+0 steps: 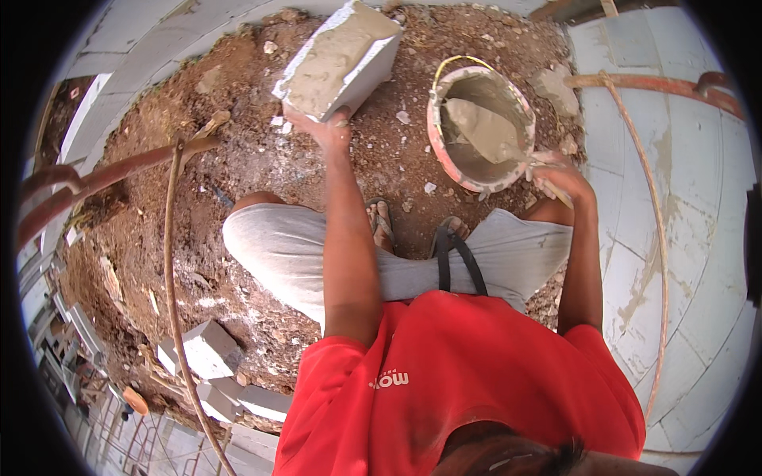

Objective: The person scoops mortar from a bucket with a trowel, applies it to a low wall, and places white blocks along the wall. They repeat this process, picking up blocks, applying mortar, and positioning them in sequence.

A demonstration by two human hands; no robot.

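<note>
My left hand (325, 128) grips the near end of a pale grey building block (367, 67), which is tilted on the dirt. Wet mortar (333, 59) coats the block's upper face. In my right hand (560, 176) is the handle of a trowel (484, 131), its blade loaded with mortar. That blade lies over the mouth of a round bucket (435, 139) with a reddish, mortar-smeared rim. More grey mortar lines the inside of the bucket, and its yellowish handle (454, 59) leans over the far rim.
Block walls stand at the right (659, 198) and far left (119, 87). Reddish poles jut in from the left (103, 184) and right (643, 82), with thin sticks (176, 293) against them. Loose blocks (208, 349) lie at lower left. Rubble dots the brown soil.
</note>
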